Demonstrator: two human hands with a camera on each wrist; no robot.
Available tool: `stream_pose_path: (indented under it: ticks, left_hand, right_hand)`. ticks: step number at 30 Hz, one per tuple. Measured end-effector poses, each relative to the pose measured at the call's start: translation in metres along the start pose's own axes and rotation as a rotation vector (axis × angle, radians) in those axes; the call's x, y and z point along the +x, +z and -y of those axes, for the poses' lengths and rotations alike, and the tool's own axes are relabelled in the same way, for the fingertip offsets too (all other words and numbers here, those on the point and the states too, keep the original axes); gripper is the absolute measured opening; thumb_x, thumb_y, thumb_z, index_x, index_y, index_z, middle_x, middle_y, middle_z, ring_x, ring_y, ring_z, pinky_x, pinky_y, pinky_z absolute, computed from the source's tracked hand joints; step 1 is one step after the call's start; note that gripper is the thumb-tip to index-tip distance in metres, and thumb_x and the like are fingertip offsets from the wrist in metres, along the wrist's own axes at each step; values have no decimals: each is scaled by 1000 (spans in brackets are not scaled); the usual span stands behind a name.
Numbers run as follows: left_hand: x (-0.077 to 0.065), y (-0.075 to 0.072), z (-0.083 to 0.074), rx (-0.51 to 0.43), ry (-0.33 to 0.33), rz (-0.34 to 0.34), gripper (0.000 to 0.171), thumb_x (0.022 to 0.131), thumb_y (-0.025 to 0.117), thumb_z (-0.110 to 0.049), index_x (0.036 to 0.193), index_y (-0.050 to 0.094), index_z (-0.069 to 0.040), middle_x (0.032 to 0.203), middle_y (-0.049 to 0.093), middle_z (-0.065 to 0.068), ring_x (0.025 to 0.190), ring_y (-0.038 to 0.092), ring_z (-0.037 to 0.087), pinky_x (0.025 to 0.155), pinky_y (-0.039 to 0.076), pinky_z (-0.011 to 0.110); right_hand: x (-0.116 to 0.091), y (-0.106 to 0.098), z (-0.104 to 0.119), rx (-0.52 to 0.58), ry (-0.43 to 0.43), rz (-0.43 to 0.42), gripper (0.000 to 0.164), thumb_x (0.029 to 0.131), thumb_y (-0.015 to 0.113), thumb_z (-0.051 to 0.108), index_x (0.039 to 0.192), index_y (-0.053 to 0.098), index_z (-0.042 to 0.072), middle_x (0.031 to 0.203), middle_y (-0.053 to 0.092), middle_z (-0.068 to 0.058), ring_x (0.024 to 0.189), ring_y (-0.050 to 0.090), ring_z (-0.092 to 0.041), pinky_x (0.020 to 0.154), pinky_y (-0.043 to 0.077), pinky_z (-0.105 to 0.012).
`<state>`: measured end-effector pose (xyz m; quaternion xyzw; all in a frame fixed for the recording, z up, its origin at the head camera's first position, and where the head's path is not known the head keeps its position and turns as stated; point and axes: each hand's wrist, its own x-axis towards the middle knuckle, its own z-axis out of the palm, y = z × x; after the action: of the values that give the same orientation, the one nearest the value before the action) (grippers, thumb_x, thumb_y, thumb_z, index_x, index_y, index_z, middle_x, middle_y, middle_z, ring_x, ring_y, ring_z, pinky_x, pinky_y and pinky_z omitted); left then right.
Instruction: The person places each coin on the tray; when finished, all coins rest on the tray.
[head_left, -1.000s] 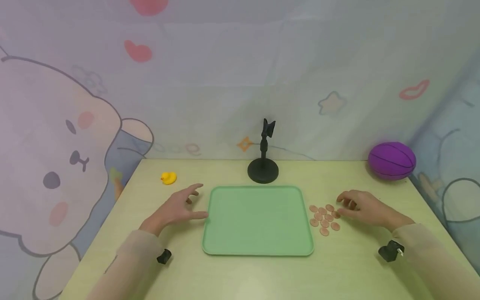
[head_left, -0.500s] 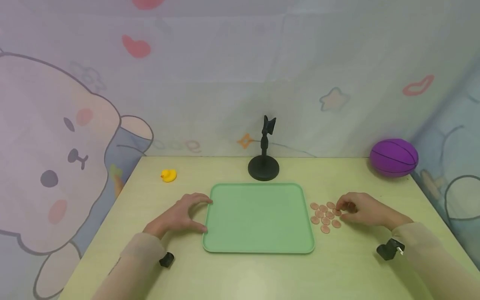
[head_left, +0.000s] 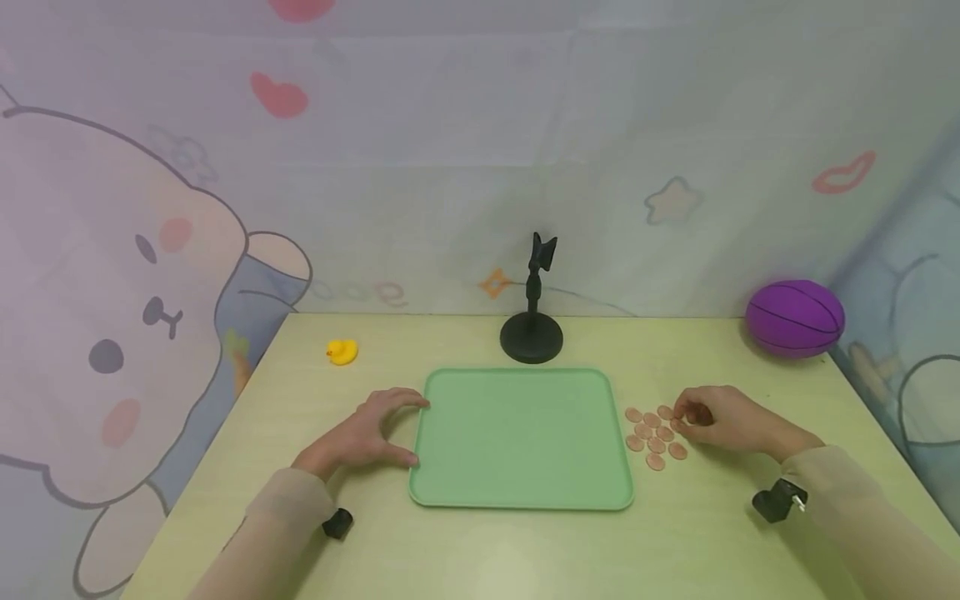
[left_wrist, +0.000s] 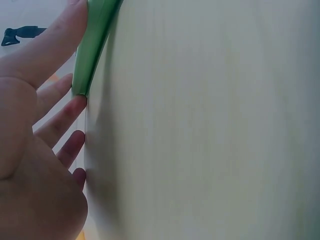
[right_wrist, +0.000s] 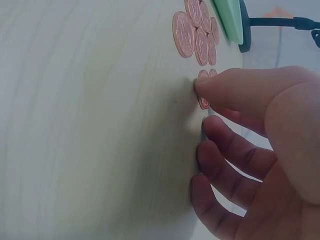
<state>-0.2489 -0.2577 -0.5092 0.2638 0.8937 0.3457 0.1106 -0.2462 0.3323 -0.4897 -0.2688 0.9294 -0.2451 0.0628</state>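
A flat, light green tray [head_left: 521,437] lies in the middle of the table. Thumb and fingertips of my left hand [head_left: 363,429] touch its left rim, spread apart; the left wrist view shows them against the green edge [left_wrist: 90,55]. To the right of the tray several copper-coloured coins [head_left: 656,461] lie flat in a loose cluster. My right hand [head_left: 723,419] is at the cluster's right side, where thumb and index finger pinch one coin [right_wrist: 204,102] at the tabletop. The thumb partly covers that coin; the other fingers are bent, with their tips near the table.
A black stand with a round base [head_left: 531,338] stands just behind the tray. At the back left is a small yellow rubber duck [head_left: 342,352]. A purple ball [head_left: 795,319] rests at the back right corner. A printed cloth hangs behind the table [head_left: 517,554].
My left hand has come up to the tray's left rim and touches it. My right hand has moved slightly, its thumb and index finger closing onto a coin. The tray and the cluster stay in place.
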Motion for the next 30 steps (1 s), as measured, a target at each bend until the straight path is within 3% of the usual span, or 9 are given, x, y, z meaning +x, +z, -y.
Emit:
stream_pose_path:
  ticks: [11, 22, 30]
  left_hand:
    - [0, 2, 4, -19, 7, -14, 84, 73, 96, -45, 145, 59, -25, 157, 48, 3, 147, 34, 36, 121, 25, 67]
    - [2, 2, -1, -19, 11, -22, 85, 72, 97, -42, 145, 59, -22, 157, 49, 5, 148, 34, 37, 122, 24, 64]
    - [4, 5, -2, -30, 18, -12, 85, 74, 96, -41, 146, 58, -20, 158, 48, 6, 149, 32, 38, 122, 23, 66]
  right_hand:
    - [3, -5, 2, -10, -23, 40, 13, 89, 80, 14, 89, 68, 14, 76, 55, 12, 72, 49, -2, 64, 44, -23]
    - [5, -8, 5, 13, -12, 102, 11, 91, 80, 14, 94, 69, 17, 81, 58, 12, 75, 52, -5, 67, 47, -23]
    - [6, -12, 8, 15, 6, 181, 12, 92, 77, 14, 91, 65, 15, 82, 56, 9, 76, 49, -5, 66, 43, -24]
